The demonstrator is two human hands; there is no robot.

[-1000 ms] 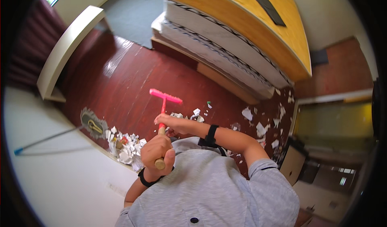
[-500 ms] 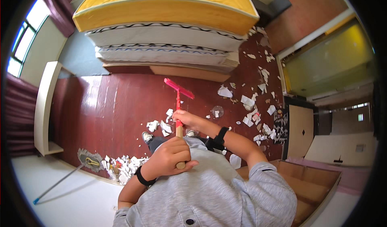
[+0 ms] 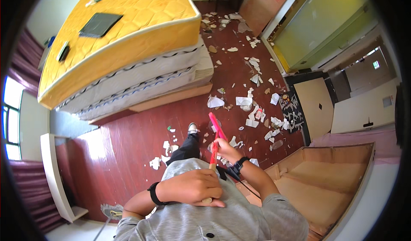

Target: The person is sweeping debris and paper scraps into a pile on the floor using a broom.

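Both my hands grip a broom with a pink head and a red and wooden handle. Close to my shirt, my left hand is wrapped round the wooden end, whose round tip shows below the fingers. Farther down, my right hand closes on the red part near the head. The broom head is over the floor beside torn white paper scraps; I cannot tell whether it touches the floor.
A stack of mattresses with a yellow one on top stands at the far left. An open wooden box frame lies at the right. A mop rests at lower left. Debris is scattered over the red floor.
My view has turned to the right, toward the scattered paper. The broom head has swung right and my right hand has moved with it. One foot is now stepped forward.
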